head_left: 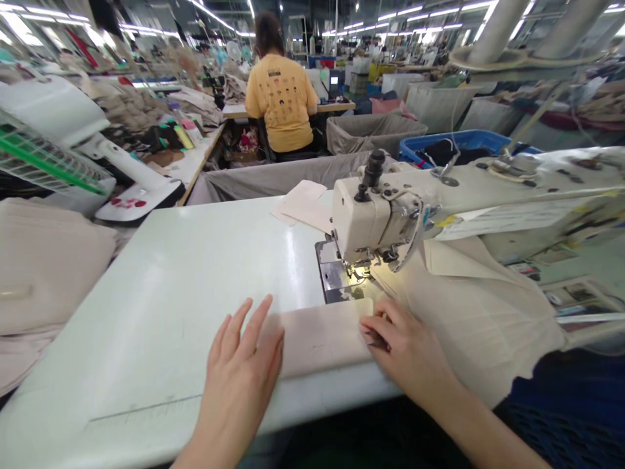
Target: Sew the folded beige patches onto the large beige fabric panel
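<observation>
A pale pink strip of fabric (322, 339) lies flat along the front edge of the white sewing table. Across its left end rests my left hand (244, 365), fingers stretched out and a little apart. My right hand (405, 345) pinches the strip's right end between thumb and fingers. Something small and dark shows beneath those fingers, too hidden to name. Just beyond the strip stands the sewing machine (364, 221), its lit needle area above a metal needle plate (336, 275). More pale fabric (469, 306) is spread to the right of my right hand.
Loose fabric pieces (305, 203) lie behind the machine head. A fabric stack (49, 260) sits at the far left, near a white lamp-like device (131, 172). Grey cloth bins (293, 170) and a blue basket (469, 140) stand beyond. A person in yellow (280, 98) sits ahead.
</observation>
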Available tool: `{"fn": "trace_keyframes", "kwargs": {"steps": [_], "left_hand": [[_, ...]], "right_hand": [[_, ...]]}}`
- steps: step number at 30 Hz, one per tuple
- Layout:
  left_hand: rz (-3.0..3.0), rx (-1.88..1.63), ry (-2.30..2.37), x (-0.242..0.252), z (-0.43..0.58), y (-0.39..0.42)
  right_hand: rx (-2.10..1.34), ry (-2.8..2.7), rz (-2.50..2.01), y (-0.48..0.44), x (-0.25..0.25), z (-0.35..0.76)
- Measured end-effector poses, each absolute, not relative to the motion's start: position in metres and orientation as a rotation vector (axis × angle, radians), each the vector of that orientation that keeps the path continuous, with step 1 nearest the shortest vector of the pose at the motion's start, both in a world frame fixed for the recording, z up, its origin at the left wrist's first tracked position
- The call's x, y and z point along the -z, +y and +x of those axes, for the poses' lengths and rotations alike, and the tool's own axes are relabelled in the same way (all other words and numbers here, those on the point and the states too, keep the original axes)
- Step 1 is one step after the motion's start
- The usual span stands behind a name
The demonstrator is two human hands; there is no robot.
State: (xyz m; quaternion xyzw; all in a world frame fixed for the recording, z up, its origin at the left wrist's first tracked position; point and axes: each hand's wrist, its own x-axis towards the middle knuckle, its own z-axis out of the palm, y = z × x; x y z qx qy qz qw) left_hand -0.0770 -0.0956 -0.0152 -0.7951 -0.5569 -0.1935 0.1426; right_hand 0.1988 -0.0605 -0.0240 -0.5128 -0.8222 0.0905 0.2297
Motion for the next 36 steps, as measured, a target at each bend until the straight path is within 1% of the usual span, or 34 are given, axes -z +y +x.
{"fn": "trace_keyframes", "kwargs": {"steps": [3,7,9,13,16,23,36], "left_hand": [[-2.438,0.378,-1.439,0.010,-0.085,-0.075],[-2.629,-0.081,-1.596,-0.005,-0.075,-0.031],[-2.596,-0.188,-1.697,-0.012,-0.058,-0.012],[-2.534,-0.116,-1.743,-0.015,-0.021,0.015],[-2.574,-0.013,-1.643,-0.006,-0.007,0.032],[-2.778,0.069,-1.402,0.006,-0.013,0.073],[-2.807,0.196,-1.430,0.010,-0.012,0.077]], "right_hand": [[-0.118,-2.361,-1.290,-0.058,0.023,0.202],[-0.054,-2.366,-1.299,-0.060,0.024,0.202],[-0.118,-2.338,-1.329,-0.062,0.024,0.200],[-0.252,-2.282,-1.383,-0.063,0.024,0.195],[-0.244,-2.268,-1.381,-0.062,0.026,0.191],[-0.199,-2.209,-1.402,-0.055,0.037,0.183],[-0.187,-2.198,-1.415,-0.051,0.038,0.180]]}}
